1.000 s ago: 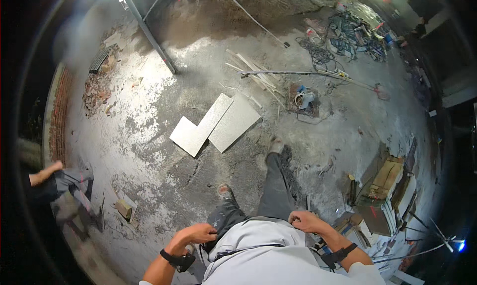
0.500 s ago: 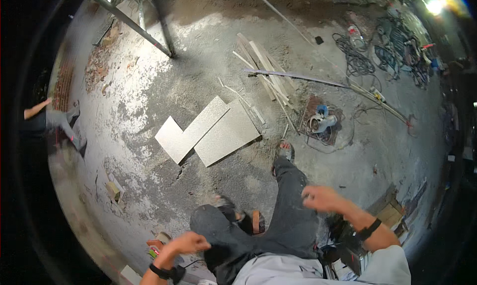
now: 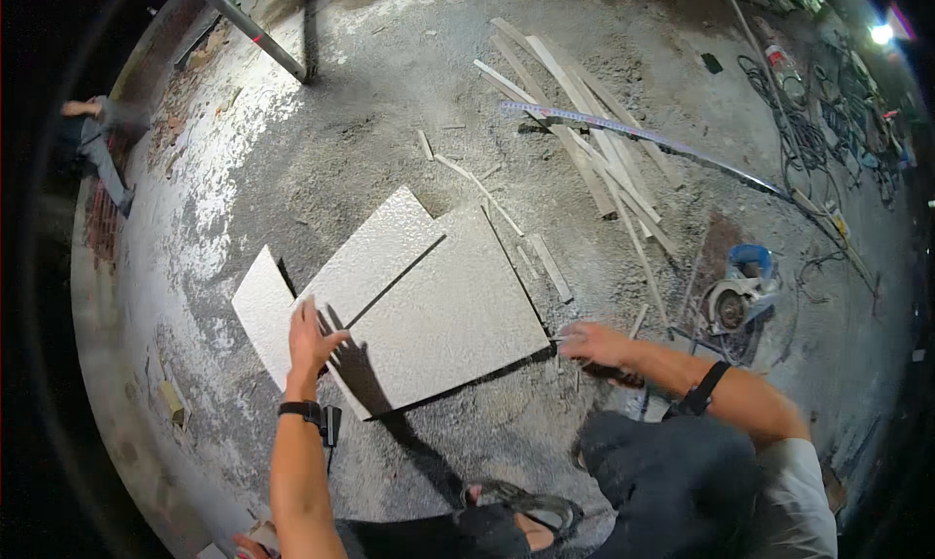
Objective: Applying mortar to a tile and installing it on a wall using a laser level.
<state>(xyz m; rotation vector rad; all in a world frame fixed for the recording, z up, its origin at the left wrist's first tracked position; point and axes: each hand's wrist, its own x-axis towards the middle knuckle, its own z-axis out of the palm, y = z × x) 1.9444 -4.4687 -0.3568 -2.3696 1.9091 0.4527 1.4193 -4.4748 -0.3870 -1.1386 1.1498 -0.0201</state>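
Note:
Pale, rough-textured tile pieces lie on the gritty floor in front of me: a large tile [image 3: 458, 316], a narrower tile [image 3: 375, 233] along its far left side, and a smaller piece [image 3: 261, 311] further left. My left hand [image 3: 312, 340] is over the near left edges of the tiles, fingers spread and holding nothing; whether it touches them is unclear. At the large tile's right corner, my right hand [image 3: 592, 344] has its fingers drawn together around something thin and pale, too small to name.
Thin cut strips [image 3: 584, 111] lie piled ahead, crossed by a long marked measuring strip [image 3: 623, 129]. A white and blue power cutter [image 3: 737, 301] rests on a brown slab at right. Coiled cables [image 3: 808, 130] lie far right. A metal pole [image 3: 253, 33] and another person [image 3: 97, 155] are at left.
I have bent down closer to the tiles. My left hand has reached forward over their near left edges, and my right hand has come down to the large tile's right corner.

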